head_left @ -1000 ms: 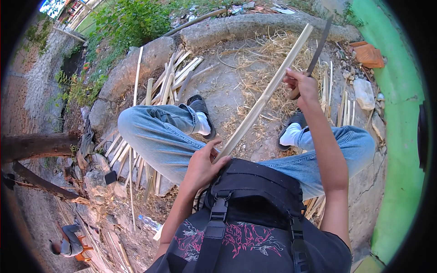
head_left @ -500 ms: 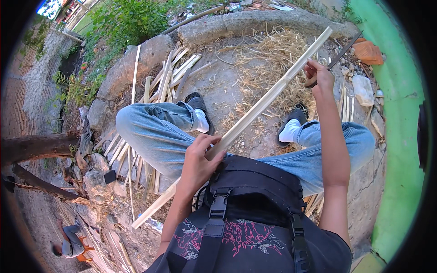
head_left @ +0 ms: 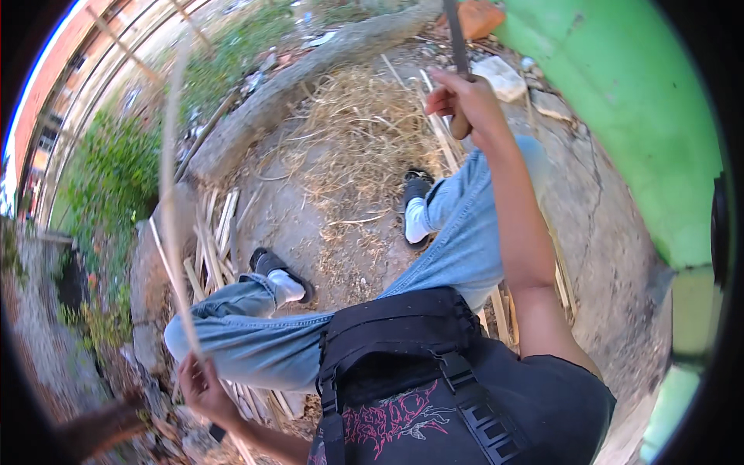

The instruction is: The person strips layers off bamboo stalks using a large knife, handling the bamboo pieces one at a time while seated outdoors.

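Note:
My left hand (head_left: 205, 387), low on the left beside my knee, is closed around a long pale bamboo-like strip (head_left: 168, 209). The strip stands nearly upright, blurred by motion, and its lower end passes below the hand. Out in front on the right, my right hand (head_left: 474, 108) grips a knife (head_left: 456, 39) with a long dark blade and a brown handle. The blade points away from me, its tip cut off by the picture's upper edge. Knife and strip are well apart.
Pale shavings (head_left: 349, 136) lie in a heap beyond my feet. Bundles of strips (head_left: 208, 252) lie by my left leg, with more strips (head_left: 500, 314) on the right. A stone curb (head_left: 256, 116), white block (head_left: 500, 77), orange brick (head_left: 479, 18) and green wall (head_left: 612, 101) surround the spot.
My view has turned to the right. The strip, earlier slanting across my lap between both hands, has swung left and upright in my left hand. My right hand has left the strip, keeping the knife.

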A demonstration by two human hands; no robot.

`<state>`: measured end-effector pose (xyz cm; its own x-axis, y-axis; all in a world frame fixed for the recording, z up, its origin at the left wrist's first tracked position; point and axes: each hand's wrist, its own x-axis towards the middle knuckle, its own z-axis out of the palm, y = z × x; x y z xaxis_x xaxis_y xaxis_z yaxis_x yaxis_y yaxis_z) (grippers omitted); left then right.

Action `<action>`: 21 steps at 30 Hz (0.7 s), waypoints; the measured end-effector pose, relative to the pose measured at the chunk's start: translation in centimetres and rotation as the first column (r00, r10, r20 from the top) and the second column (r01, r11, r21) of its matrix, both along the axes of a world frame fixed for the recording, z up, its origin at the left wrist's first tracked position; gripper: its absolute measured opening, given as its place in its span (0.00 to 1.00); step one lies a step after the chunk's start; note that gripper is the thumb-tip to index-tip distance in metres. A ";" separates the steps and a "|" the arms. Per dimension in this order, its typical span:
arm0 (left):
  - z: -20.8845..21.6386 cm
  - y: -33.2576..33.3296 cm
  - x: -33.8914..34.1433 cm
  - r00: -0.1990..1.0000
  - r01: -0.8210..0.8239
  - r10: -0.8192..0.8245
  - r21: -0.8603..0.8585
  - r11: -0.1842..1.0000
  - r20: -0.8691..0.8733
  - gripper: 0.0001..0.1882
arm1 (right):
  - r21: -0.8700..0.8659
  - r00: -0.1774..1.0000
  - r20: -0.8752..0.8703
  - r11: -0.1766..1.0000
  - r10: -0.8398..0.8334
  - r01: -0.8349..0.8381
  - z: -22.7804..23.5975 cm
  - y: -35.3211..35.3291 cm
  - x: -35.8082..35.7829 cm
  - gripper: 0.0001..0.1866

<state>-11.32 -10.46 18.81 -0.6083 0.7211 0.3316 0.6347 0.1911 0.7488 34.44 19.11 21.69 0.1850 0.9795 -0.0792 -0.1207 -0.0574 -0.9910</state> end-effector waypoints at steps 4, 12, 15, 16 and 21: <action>0.7 -2.5 -6.3 0.977 -0.070 0.076 0.035 0.997 -0.200 0.13 | 0.117 0.952 0.189 0.968 -0.241 0.222 1.5 -6.8 7.3 0.16; -4.2 -3.9 -12.1 0.752 -0.342 0.332 0.094 0.935 -0.569 0.11 | 0.188 0.106 0.937 0.734 -0.334 0.653 -8.2 -20.9 19.9 0.23; -8.5 -4.9 -16.3 0.701 -0.406 0.378 0.097 0.909 -0.605 0.16 | -0.073 0.187 0.977 0.666 -0.101 0.742 -14.2 -25.1 21.1 0.22; -9.2 -5.0 -16.4 0.608 -0.495 0.394 0.059 0.867 -0.690 0.22 | -0.121 0.204 0.977 0.638 -0.058 0.761 -16.6 -26.4 21.6 0.21; -10.7 -2.9 -15.8 0.759 -0.635 0.629 0.027 0.772 -0.165 0.32 | -0.263 0.271 0.961 0.514 0.062 0.817 -23.4 -31.8 21.2 0.20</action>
